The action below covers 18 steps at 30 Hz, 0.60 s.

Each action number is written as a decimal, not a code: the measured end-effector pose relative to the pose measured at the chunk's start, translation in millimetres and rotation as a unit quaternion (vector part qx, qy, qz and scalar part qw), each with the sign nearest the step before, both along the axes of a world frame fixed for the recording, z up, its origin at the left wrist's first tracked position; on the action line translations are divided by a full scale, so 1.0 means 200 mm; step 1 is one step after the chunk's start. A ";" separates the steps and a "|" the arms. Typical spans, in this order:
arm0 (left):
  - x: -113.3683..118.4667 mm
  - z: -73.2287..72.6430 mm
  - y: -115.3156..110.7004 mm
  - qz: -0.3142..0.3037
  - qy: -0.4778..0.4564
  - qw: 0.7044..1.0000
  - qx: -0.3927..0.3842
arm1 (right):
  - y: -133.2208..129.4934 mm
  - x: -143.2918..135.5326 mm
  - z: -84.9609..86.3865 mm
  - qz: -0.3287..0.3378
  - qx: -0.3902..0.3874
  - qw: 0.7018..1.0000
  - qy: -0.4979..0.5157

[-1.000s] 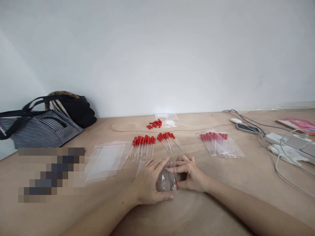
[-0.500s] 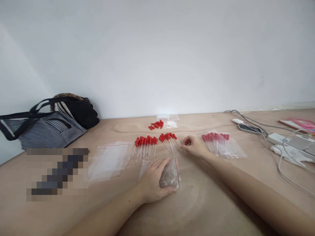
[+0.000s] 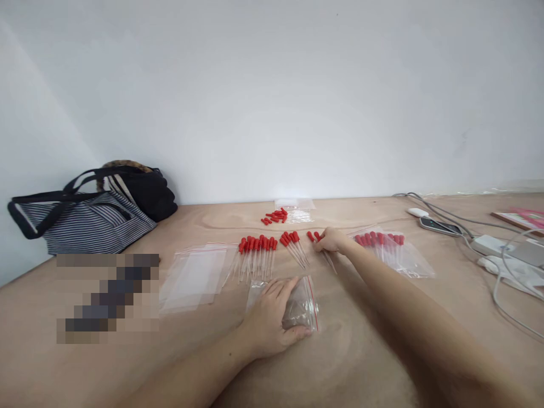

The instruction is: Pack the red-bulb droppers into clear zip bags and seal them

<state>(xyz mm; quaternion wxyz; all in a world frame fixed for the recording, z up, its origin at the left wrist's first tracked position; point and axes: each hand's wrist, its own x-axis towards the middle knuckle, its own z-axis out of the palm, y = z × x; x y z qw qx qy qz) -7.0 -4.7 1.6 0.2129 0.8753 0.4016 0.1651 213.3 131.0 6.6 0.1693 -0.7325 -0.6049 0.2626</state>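
My left hand (image 3: 272,320) lies across a clear zip-lock bag (image 3: 304,309) with a red seal line, its thumb on the near edge and fingers on the far edge; the bag bulges under the palm. At the middle of the table my right hand (image 3: 329,241) pinches glass droppers (image 3: 313,236) with red rubber bulbs, their thin tips pointing toward me. Just left of it lies a small group of droppers (image 3: 295,249). A larger row of droppers (image 3: 257,255) is fanned out farther left.
Flat zip bags (image 3: 193,277) are stacked at left. A bag filled with droppers (image 3: 382,249) lies at right. Loose red bulbs (image 3: 276,216) and glass tubes (image 3: 301,215) sit at the back. Cables, a phone (image 3: 440,226) and a striped bag (image 3: 97,224) flank them.
My right hand has slid droppers rightward, apart from the small group, and now reaches over their bulbs. The left hand stays on the bag. The camera has turned slightly left.
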 end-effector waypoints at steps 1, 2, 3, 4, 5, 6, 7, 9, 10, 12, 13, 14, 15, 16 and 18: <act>0.00 0.00 0.00 0.000 0.001 1.000 0.000 | -0.02 0.03 0.00 -0.001 -0.008 1.000 -0.001; 0.00 0.00 0.00 -0.001 0.002 1.000 -0.001 | -0.04 0.05 0.00 0.000 -0.015 1.000 0.000; 0.00 0.00 0.00 -0.002 0.001 1.000 -0.002 | -0.06 0.07 0.00 0.002 -0.021 1.000 0.004; 0.00 0.00 0.00 -0.003 0.001 1.000 -0.002 | -0.08 0.09 0.00 0.005 -0.028 1.000 0.012; 0.00 0.00 0.00 -0.003 0.000 1.000 -0.001 | -0.10 0.10 0.00 0.010 -0.035 0.999 0.023; 0.00 0.00 0.01 -0.002 0.000 1.000 0.000 | -0.12 0.11 0.01 0.014 -0.040 0.998 0.038; 0.00 0.00 0.01 -0.001 -0.001 1.000 0.001 | -0.14 0.12 0.02 0.019 -0.045 0.997 0.056; 0.00 -0.01 0.01 -0.001 -0.003 1.000 0.005 | -0.20 0.14 0.03 0.031 -0.051 0.993 0.105; 0.00 -0.01 0.01 -0.001 -0.004 1.000 0.006 | -0.23 0.14 0.04 0.039 -0.053 0.989 0.135; 0.00 -0.01 0.01 -0.001 -0.007 1.000 0.008 | -0.30 0.15 0.06 0.057 -0.055 0.977 0.199; 0.00 -0.01 0.01 -0.001 -0.008 1.000 0.008 | -0.34 0.15 0.06 0.064 -0.054 0.969 0.231; 0.00 -0.01 0.01 0.000 -0.010 1.000 0.008 | -0.37 0.15 0.06 0.066 -0.054 0.960 0.268; 0.00 -0.01 0.01 0.000 -0.011 1.000 0.009 | -0.40 0.15 0.05 0.065 -0.054 0.944 0.320; 0.00 -0.01 0.01 -0.001 -0.012 1.000 0.008 | -0.43 0.14 0.05 0.058 -0.059 0.918 0.389; 0.00 -0.01 0.01 -0.002 -0.011 1.000 0.007 | -0.47 0.12 0.03 0.044 -0.076 0.859 0.505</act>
